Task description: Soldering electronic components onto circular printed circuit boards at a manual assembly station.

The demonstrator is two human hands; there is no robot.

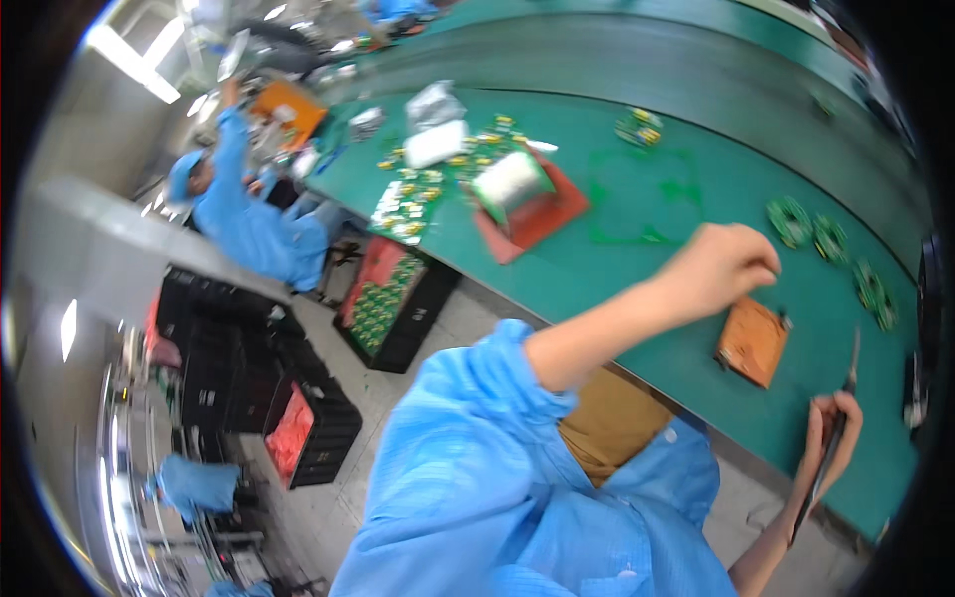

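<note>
My left hand (718,264) is raised over the green table, its fingers curled in. Motion blurs it, and whatever the fingers may hold is hidden. Just below that hand lies a small orange-brown block (754,341) with dark fittings at its edges. At the right side, my right hand (834,433) grips a soldering iron (851,383) by its dark handle, the thin tip pointing up and away from me. Beyond the block, several round green circuit boards (789,221) sit along the table. A spool of solder wire (512,187) stands on a red base (545,224) left of my left hand.
Small green boards (408,204) with yellow parts cluster at the table's left, beside a white box (436,144). Black crates (403,318) stand on the floor at left, one with boards inside. A co-worker in blue (254,224) sits at the far left.
</note>
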